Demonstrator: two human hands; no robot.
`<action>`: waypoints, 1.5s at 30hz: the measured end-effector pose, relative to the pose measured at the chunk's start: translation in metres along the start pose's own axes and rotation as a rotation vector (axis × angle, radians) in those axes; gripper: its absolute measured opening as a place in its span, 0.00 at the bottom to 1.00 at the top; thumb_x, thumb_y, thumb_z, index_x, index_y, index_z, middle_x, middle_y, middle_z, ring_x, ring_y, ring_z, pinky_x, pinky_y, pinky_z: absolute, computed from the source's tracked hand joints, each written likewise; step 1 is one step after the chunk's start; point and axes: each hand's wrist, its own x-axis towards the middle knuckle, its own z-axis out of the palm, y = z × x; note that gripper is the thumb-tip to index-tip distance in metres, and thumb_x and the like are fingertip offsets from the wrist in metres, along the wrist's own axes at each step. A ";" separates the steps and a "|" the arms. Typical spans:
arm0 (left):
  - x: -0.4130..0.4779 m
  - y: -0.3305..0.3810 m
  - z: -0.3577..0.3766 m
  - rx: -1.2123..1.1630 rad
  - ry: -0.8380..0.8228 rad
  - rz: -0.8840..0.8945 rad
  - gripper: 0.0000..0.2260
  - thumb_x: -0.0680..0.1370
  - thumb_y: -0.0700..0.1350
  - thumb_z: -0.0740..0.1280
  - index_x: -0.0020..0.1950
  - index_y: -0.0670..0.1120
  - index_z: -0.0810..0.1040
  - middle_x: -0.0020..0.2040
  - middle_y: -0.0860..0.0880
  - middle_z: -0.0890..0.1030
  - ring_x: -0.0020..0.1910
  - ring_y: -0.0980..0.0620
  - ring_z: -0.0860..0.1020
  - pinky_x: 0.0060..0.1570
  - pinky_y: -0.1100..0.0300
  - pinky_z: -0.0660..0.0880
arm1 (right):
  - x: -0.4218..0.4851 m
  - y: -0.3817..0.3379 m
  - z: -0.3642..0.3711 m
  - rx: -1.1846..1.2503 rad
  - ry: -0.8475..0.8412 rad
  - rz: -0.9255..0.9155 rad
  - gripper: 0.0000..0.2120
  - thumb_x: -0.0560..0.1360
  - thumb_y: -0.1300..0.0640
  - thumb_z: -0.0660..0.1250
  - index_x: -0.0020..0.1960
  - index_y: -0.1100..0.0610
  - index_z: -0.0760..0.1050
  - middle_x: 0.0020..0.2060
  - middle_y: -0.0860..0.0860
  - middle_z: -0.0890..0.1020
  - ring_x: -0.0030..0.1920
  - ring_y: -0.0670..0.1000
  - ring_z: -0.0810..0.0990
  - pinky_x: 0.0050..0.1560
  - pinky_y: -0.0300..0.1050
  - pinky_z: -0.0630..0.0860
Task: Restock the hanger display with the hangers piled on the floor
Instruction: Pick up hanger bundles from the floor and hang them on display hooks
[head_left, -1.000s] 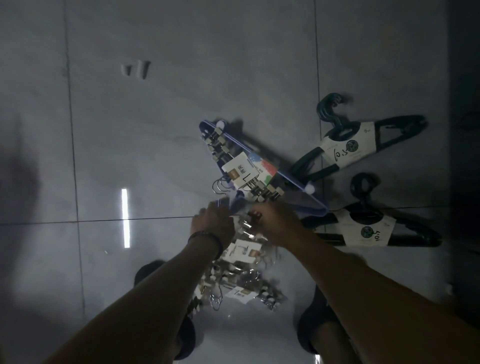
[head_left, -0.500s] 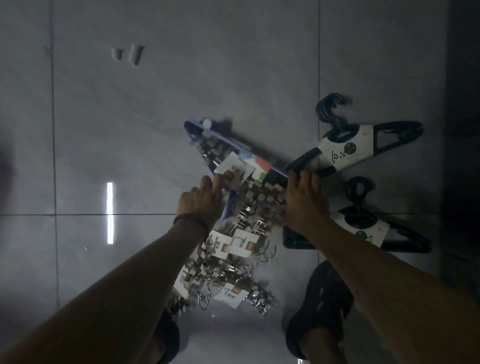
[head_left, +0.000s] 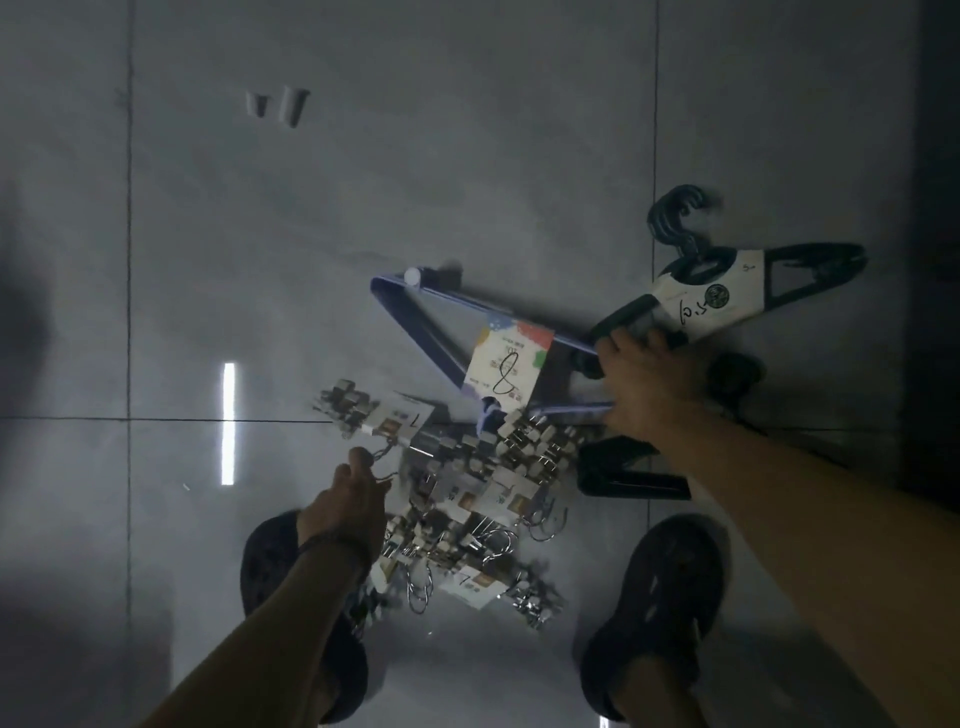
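Observation:
A pile of metal clip hangers (head_left: 483, 499) with paper tags lies on the grey tiled floor between my feet. My left hand (head_left: 353, 499) pinches the wire hook of one clip hanger bundle (head_left: 363, 413) at the pile's left edge. A bundle of blue hangers (head_left: 426, 322) with a colourful label lies behind the pile. My right hand (head_left: 649, 384) grips its right end. Two dark green hanger bundles lie to the right: one (head_left: 737, 291) with a white label beyond my right hand, the other (head_left: 628, 475) partly hidden under my right forearm.
My two dark shoes stand on the floor, the left shoe (head_left: 270, 561) and the right shoe (head_left: 670, 587), either side of the pile. Two small white pieces (head_left: 280, 104) lie on the floor at the far left. A dark strip (head_left: 935, 312) runs along the right edge.
My right hand moved right and took hold of the blue hangers' right end. My left hand pulled back toward me, drawing a clip hanger bundle out to the left by its hook.

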 end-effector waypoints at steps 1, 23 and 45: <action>-0.001 0.000 0.006 -0.006 -0.015 -0.062 0.13 0.84 0.49 0.62 0.65 0.51 0.60 0.54 0.46 0.78 0.39 0.45 0.81 0.41 0.47 0.83 | -0.002 0.006 -0.002 0.005 0.047 -0.012 0.45 0.68 0.36 0.78 0.75 0.52 0.61 0.70 0.52 0.66 0.71 0.63 0.67 0.62 0.65 0.77; -0.049 0.260 -0.081 -1.303 -0.495 0.097 0.17 0.79 0.40 0.73 0.66 0.46 0.74 0.60 0.41 0.83 0.49 0.40 0.87 0.47 0.44 0.84 | -0.171 -0.051 0.034 1.219 0.618 0.655 0.33 0.69 0.21 0.66 0.54 0.50 0.76 0.47 0.45 0.79 0.45 0.44 0.77 0.45 0.34 0.72; -0.018 0.359 0.077 -0.089 -0.321 0.558 0.20 0.87 0.48 0.59 0.79 0.49 0.68 0.75 0.43 0.73 0.73 0.42 0.71 0.69 0.52 0.68 | -0.117 0.089 0.227 2.142 0.066 1.112 0.38 0.72 0.26 0.66 0.72 0.48 0.65 0.60 0.57 0.78 0.51 0.55 0.81 0.53 0.60 0.85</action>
